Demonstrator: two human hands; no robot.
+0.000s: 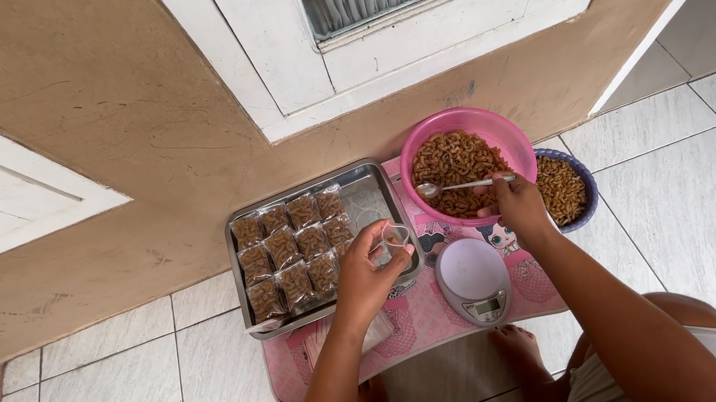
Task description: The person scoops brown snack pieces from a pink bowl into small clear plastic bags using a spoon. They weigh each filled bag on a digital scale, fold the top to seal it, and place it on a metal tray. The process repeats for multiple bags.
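Observation:
My left hand (368,270) holds a small clear plastic bag (397,238) open, with a little brown snack in it, just beside the metal tray (375,187). My right hand (517,202) grips the handle of a metal spoon (445,187) whose bowl lies over the brown curly snacks in the pink bowl (497,128). The tray holds several filled small packets (295,247) in rows. A white round kitchen scale (473,278) sits between my arms on the pink patterned low table (421,318).
A blue bowl (580,174) with more of the brown snack stands right of the pink bowl. A tan wall with white window frames rises behind. Pale floor tiles surround the table. My knees and feet show at the bottom.

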